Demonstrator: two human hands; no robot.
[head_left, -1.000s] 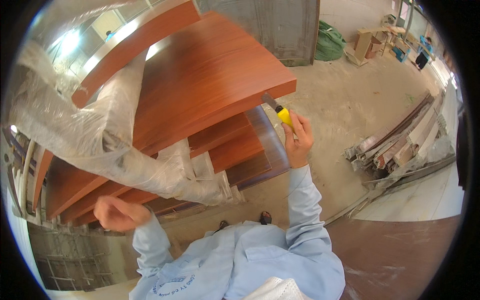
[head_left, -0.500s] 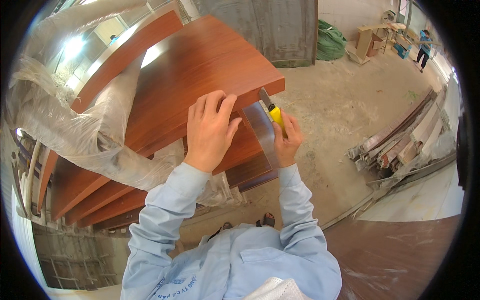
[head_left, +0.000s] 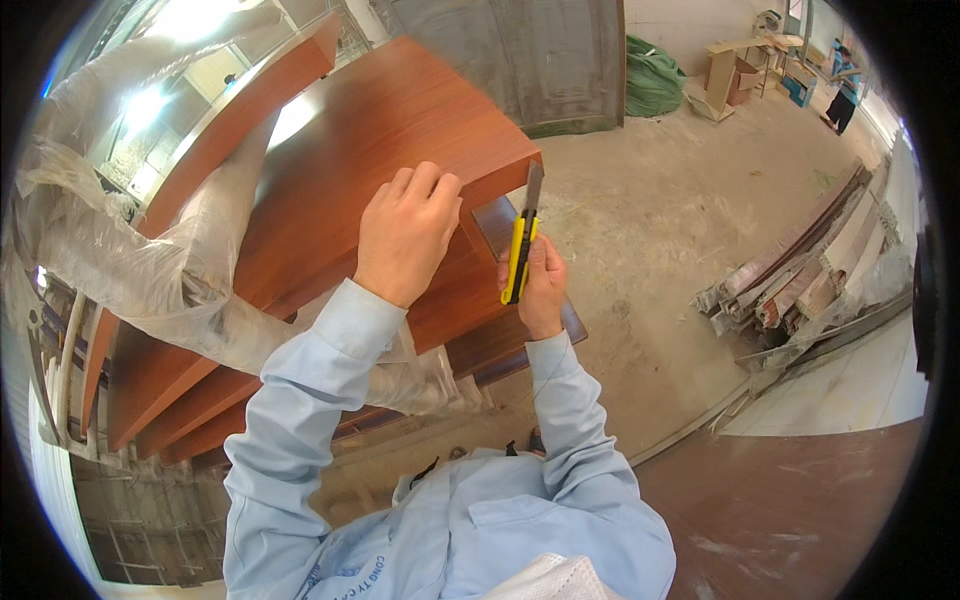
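Observation:
In my right hand [head_left: 544, 285] is a yellow-and-black utility knife [head_left: 518, 262], its blade out and pointing up. The blade tip is at the near right corner of a reddish-brown wooden panel [head_left: 410, 110]; whether it touches the wood is unclear. My left hand [head_left: 408, 235] is over the panel's near edge, back of the hand up, fingers curled in and close together. What the fingertips hold, if anything, is hidden. More reddish-brown panels [head_left: 180, 400] sit below in tiers, beside a support wrapped in clear plastic [head_left: 130, 260].
A pile of wooden strips [head_left: 800, 260] lies on the floor at right. Farther back are a green bundle [head_left: 652, 80], a cardboard box [head_left: 742, 80] and a person [head_left: 842, 95]. A large grey door panel [head_left: 500, 60] stands behind. A brown board [head_left: 790, 510] is at lower right.
My right hand has moved left and turned the knife more upright, its blade now near the panel's corner. My left hand has shifted slightly left and up, with its fingers more curled.

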